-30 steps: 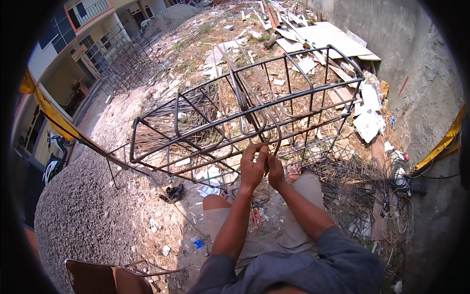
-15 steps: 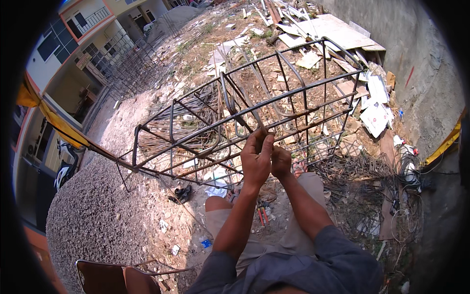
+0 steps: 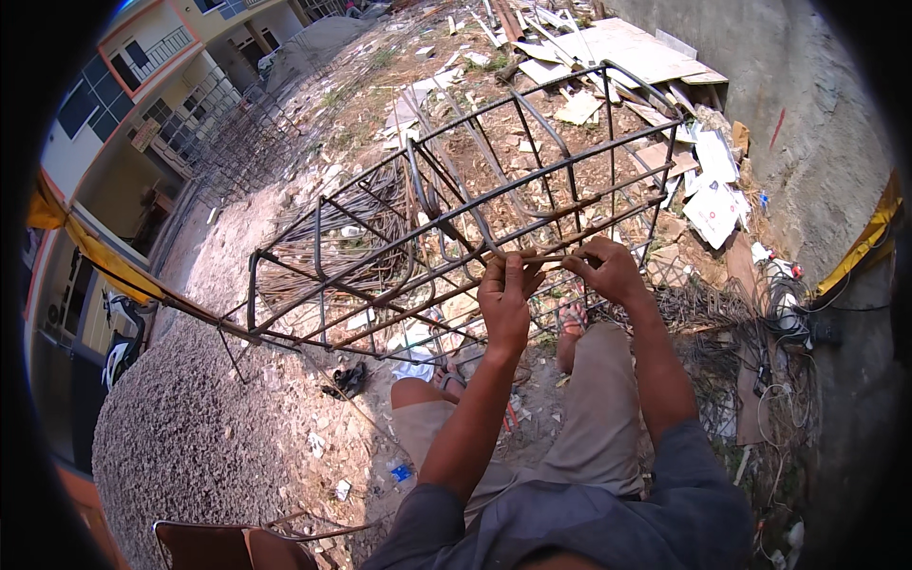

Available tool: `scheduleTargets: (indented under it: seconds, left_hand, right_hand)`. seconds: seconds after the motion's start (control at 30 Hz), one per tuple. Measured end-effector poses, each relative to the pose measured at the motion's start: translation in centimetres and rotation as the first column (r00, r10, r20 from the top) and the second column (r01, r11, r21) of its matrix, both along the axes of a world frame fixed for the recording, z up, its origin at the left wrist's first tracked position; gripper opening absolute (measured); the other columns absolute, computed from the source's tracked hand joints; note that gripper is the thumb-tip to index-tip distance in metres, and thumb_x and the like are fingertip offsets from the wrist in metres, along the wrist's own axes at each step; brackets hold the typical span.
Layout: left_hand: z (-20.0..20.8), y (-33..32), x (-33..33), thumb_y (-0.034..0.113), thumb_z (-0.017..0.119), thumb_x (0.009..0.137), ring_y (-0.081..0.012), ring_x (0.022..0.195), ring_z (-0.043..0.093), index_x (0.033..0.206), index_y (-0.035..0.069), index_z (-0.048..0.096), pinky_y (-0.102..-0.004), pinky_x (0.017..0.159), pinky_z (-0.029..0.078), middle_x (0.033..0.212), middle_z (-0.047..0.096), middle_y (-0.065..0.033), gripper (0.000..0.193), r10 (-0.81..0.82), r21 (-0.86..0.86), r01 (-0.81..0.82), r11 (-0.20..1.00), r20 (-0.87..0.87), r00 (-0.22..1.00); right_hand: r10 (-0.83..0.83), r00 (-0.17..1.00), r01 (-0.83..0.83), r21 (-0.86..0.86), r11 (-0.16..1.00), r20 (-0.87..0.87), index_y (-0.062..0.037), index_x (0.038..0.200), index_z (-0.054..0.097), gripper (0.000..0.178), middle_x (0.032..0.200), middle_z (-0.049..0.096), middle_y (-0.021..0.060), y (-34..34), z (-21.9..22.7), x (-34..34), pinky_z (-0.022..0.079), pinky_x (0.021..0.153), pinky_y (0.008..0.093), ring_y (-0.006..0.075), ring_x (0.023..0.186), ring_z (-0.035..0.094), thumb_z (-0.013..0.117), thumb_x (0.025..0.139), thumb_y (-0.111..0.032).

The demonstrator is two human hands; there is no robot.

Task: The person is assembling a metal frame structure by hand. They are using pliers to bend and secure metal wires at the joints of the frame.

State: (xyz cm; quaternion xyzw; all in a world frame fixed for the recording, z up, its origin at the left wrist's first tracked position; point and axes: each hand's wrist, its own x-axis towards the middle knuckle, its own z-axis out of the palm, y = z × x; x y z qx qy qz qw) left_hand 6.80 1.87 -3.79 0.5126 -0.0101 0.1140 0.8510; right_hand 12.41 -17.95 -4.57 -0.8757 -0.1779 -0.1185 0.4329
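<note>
A long cage of dark steel reinforcing bars with bent square stirrups (image 3: pixel 446 220) stretches across in front of me, rising from lower left to upper right. At its near side my left hand (image 3: pixel 503 302) is closed, thumb and fingers pinched at the end of a thin brownish wire (image 3: pixel 548 258). Just to the right, my right hand (image 3: pixel 610 273) pinches the other end of that wire between thumb and forefinger. The wire runs nearly level between the hands, close to the cage's near bars. Whether it loops round a bar is hidden by my fingers.
Red-handled pliers (image 3: pixel 511 416) lie on the ground between my legs. A gravel heap (image 3: pixel 180 437) is at left, a brown chair (image 3: pixel 204 543) at lower left. Loose rods (image 3: pixel 332 237) lie behind the cage. White boards (image 3: pixel 627 52) and tangled wire (image 3: pixel 708 304) lie by the grey wall (image 3: pixel 807 123).
My right hand has moved right, away from my left hand, and a length of wire now shows between them. The view has shifted slightly, and the left hand stays near the cage.
</note>
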Motion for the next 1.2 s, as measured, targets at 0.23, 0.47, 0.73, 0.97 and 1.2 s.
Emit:
scheduleTargets:
  seconds: [0.23, 0.47, 0.73, 0.97, 1.2]
  left_hand:
    - [1.8, 0.1, -1.5, 0.020, 0.050, 0.110, -0.0301, 0.118, 0.068, 0.118, 0.001, 0.058, -0.0380, 0.097, 0.062, 0.122, 0.068, -0.0160, 0.022, -0.081, -0.343, 0.051, 0.938, -0.073, 0.994]
    - [0.7, 1.2, -1.7, 0.020, 0.051, 0.110, -0.0296, 0.118, 0.068, 0.117, 0.002, 0.057, -0.0369, 0.101, 0.060, 0.122, 0.068, -0.0179, 0.020, -0.100, -0.487, 0.094, 0.868, 0.013, 0.995]
    - [0.4, 1.1, -1.7, 0.022, 0.053, 0.109, -0.0284, 0.116, 0.069, 0.117, 0.003, 0.059, -0.0381, 0.099, 0.060, 0.122, 0.069, -0.0152, 0.021, -0.075, -0.474, 0.084, 0.876, 0.037, 0.996]
    - [0.7, 1.9, -2.3, 0.030, 0.052, 0.110, -0.0215, 0.109, 0.070, 0.119, 0.008, 0.063, -0.0373, 0.093, 0.061, 0.115, 0.070, -0.0067, 0.026, -0.157, -0.595, 0.137, 0.792, 0.018, 0.987]
    - [0.2, 2.7, 0.2, 0.028, 0.050, 0.110, -0.0124, 0.094, 0.073, 0.121, 0.010, 0.064, -0.0307, 0.082, 0.063, 0.115, 0.073, -0.0029, 0.025, -0.346, -0.812, 0.381, 0.443, 0.237, 0.908]
  right_hand:
    - [0.072, 0.889, 0.045, -0.245, 0.969, 0.452, -0.0031, 0.092, 0.073, 0.033, 0.085, 0.070, 0.0124, -2.1, 10.3, -0.7, 0.051, 0.076, 0.0431, 0.0333, 0.085, 0.067, 0.083, 0.086, -0.034]
    - [-0.424, 0.691, 0.180, 0.428, 0.886, 0.586, -0.0042, 0.107, 0.070, 0.027, 0.098, 0.069, 0.0079, -1.3, 11.6, -0.7, 0.051, 0.080, 0.0345, 0.0215, 0.090, 0.066, 0.079, 0.092, -0.024]
    - [0.419, 0.907, 0.059, 0.973, -0.221, 0.040, -0.0061, 0.096, 0.065, 0.052, 0.068, 0.047, -0.0010, 4.1, 10.5, -1.1, 0.047, 0.066, 0.0355, 0.0165, 0.063, 0.051, 0.048, 0.106, -0.054]
    - [0.398, 0.911, -0.232, 0.930, 0.283, 0.106, -0.0065, 0.090, 0.056, 0.072, 0.061, 0.032, -0.0067, 11.5, 18.2, -1.1, 0.025, 0.046, 0.0249, 0.0056, 0.048, 0.027, 0.032, 0.104, -0.073]
    - [0.389, 0.914, -0.390, 0.508, 0.768, 0.114, -0.0062, 0.078, 0.059, 0.073, 0.053, 0.040, -0.0058, 19.4, 21.8, 0.7, 0.024, 0.043, 0.0256, 0.0050, 0.044, 0.034, 0.033, 0.106, -0.068]
